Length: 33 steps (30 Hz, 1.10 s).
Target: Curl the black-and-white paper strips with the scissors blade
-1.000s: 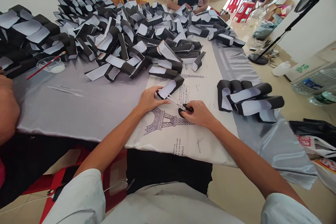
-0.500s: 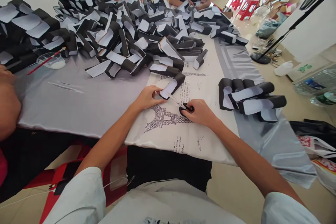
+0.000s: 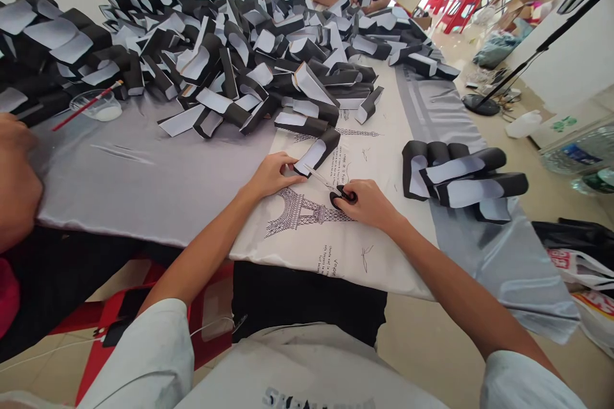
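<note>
We steady a black-and-white folded strip [image 3: 316,152] with our left hand [image 3: 273,176] on the Eiffel-printed cloth [image 3: 307,249] covering the desk [image 3: 144,192], seemingly to keep it still, while our right hand [image 3: 368,204], just apart, grips black-handled scissors [image 3: 330,185] angled towards the strip.
</note>
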Available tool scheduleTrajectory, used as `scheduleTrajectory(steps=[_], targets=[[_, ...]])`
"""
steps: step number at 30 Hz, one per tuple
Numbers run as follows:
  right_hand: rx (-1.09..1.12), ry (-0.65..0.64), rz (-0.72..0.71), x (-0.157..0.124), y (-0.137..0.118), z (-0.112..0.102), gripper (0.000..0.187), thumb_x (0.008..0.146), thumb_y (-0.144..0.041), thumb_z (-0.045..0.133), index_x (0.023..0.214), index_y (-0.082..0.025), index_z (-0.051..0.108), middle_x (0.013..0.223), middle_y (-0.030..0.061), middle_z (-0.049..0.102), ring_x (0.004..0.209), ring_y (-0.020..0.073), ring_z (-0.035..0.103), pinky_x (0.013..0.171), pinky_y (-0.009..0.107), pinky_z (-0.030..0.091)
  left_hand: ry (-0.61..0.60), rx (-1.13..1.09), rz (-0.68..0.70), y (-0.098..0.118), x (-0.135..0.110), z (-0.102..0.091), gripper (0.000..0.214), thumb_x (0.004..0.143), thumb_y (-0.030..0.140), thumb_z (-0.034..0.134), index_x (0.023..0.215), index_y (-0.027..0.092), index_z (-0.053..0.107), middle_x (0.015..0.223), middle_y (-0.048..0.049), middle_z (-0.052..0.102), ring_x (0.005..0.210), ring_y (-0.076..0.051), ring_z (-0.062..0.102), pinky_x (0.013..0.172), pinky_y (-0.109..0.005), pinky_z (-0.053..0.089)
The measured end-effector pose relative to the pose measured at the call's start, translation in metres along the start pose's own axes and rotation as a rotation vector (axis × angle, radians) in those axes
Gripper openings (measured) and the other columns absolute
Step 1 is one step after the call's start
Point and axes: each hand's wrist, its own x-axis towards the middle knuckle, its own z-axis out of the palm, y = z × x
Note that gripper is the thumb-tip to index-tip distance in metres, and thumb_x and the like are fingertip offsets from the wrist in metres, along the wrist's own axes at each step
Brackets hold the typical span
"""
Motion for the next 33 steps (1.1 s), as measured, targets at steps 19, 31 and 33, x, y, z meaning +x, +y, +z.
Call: scheduleTrajectory(steps=[19,31,33], targets=[[-0.021,-0.007,0.035,-0.0046,-0.0107,0.0003,0.036,0.084,-0.036,0.074,0.067,-0.024,0.045,0.072,0.0012,0.056,0.065,0.0165,0.046,0.068,0.036,0.035,-0.018,0.000,-0.013,0.0006,-0.0004,-0.0003,0.036,0.085,0.049,0.092,0.111,0.024,0.089,0.093,-0.0029,0.072,0.068,-0.015,0.053,0.070,-0.034,0.044],[0.001,-0.014,-0.009,-0.0024,-0.0029,0.0012,0.044,0.093,-0.032,0.067,0.065,-0.025,0.033,0.068,0.0002,0.049,0.063,0.0156,0.040,0.066,0.036,0.032,0.005,-0.011,-0.021,0.0036,-0.0005,0.0008,0.044,0.083,0.061,0.094,0.104,0.024,0.087,0.091,-0.0035,0.071,0.069,-0.016,0.053,0.069,-0.035,0.045],[0.012,0.005,0.003,-0.0027,-0.0025,0.0013,0.045,0.093,-0.032,0.067,0.066,-0.025,0.032,0.067,0.0000,0.049,0.063,0.0157,0.040,0.066,0.036,0.032,0.006,-0.012,-0.028,0.0032,-0.0006,0.0013,0.045,0.082,0.061,0.095,0.106,0.024,0.087,0.091,-0.0034,0.072,0.070,-0.017,0.053,0.069,-0.035,0.046]])
